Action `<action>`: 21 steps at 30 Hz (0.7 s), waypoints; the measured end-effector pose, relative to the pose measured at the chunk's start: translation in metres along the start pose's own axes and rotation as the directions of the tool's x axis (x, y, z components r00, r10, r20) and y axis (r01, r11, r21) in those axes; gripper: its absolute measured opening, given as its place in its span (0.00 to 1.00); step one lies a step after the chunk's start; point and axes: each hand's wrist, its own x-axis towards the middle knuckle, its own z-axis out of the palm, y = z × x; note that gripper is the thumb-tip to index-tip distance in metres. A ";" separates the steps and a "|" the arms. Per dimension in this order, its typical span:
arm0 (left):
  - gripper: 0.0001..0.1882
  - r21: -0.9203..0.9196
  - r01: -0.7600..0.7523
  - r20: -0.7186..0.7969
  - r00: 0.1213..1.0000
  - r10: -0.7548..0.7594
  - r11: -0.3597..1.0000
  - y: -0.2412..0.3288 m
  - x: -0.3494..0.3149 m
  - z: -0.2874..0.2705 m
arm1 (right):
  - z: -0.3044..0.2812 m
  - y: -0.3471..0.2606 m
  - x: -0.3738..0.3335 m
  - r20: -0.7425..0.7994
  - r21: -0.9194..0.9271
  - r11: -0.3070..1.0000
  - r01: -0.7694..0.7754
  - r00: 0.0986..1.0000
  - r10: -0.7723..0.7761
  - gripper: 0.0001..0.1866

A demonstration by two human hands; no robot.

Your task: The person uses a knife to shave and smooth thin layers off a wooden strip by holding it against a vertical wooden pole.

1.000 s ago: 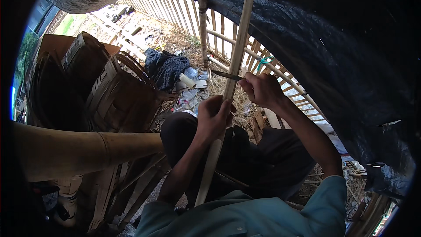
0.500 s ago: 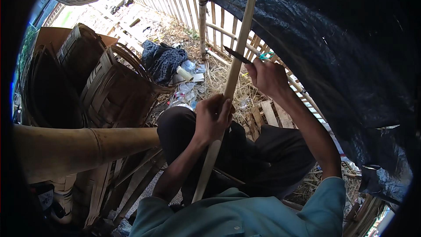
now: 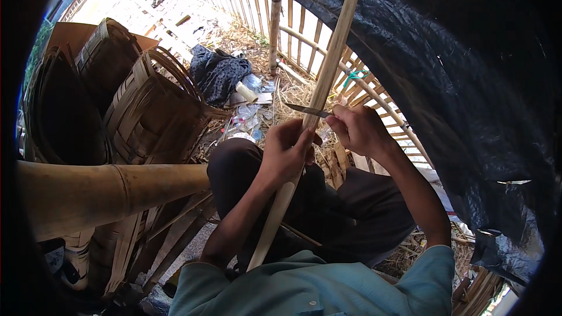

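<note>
A long pale bamboo strip (image 3: 338, 44) runs slantwise from my lap up past the top of the view. My left hand (image 3: 285, 151) is closed around it near its middle, thumb on its right side. In my right hand (image 3: 361, 133) is a knife (image 3: 307, 110) with a dark blade, its handle mostly hidden by my fingers. The blade lies across the strip a short way above my left hand, its tip pointing left, and appears to touch the strip.
A thick bamboo pole (image 3: 117, 194) juts in from the left to my knee. Woven bamboo baskets (image 3: 155, 105) stand behind it. Dark cloth (image 3: 218, 76) and litter lie ahead, before a slatted bamboo fence (image 3: 304, 38). Black plastic sheeting (image 3: 468, 105) hangs along my right.
My right hand has drawn the knife down along the strip, toward my left hand. The strip's upper end has shifted a little to the right in view.
</note>
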 end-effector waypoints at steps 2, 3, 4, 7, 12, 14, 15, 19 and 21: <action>0.12 -0.025 0.006 -0.012 1.000 -0.007 1.000 0.001 -0.001 -0.001 | 0.001 -0.008 -0.001 0.020 -0.008 1.000 0.022 1.000 -0.022 0.21; 0.11 0.030 0.020 0.007 1.000 -0.020 0.999 0.005 -0.001 -0.002 | 0.002 -0.010 -0.002 0.029 -0.006 1.000 0.026 0.999 -0.025 0.21; 0.10 0.085 0.032 0.025 0.999 -0.034 0.996 0.007 -0.002 -0.003 | 0.003 -0.012 -0.003 0.037 -0.004 1.000 0.029 0.999 -0.029 0.21; 0.05 0.054 -0.028 0.023 0.999 0.027 0.998 -0.006 0.000 -0.006 | 0.009 -0.018 -0.006 0.079 0.007 1.000 0.025 0.997 -0.025 0.21; 0.04 0.063 -0.034 0.046 0.998 0.031 0.997 -0.006 -0.001 -0.006 | 0.013 -0.019 -0.004 0.062 -0.055 0.996 0.068 0.996 -0.064 0.22; 0.03 0.033 -0.017 0.047 0.999 0.016 0.999 -0.006 0.000 -0.005 | 0.015 -0.018 -0.004 0.051 -0.066 0.995 0.078 0.996 -0.075 0.22; 0.03 0.031 -0.009 0.041 0.999 0.008 0.999 -0.006 0.000 -0.006 | 0.015 -0.018 -0.004 0.054 -0.067 0.995 0.079 0.996 -0.076 0.22; 0.05 0.038 0.019 0.028 0.999 -0.020 0.999 -0.004 0.000 -0.007 | 0.012 -0.019 -0.001 0.054 -0.102 0.991 0.084 0.995 -0.079 0.22; 0.06 0.075 0.040 0.045 0.998 -0.043 0.996 -0.001 0.000 -0.011 | 0.008 -0.018 0.001 0.059 -0.126 0.988 0.085 0.995 -0.078 0.22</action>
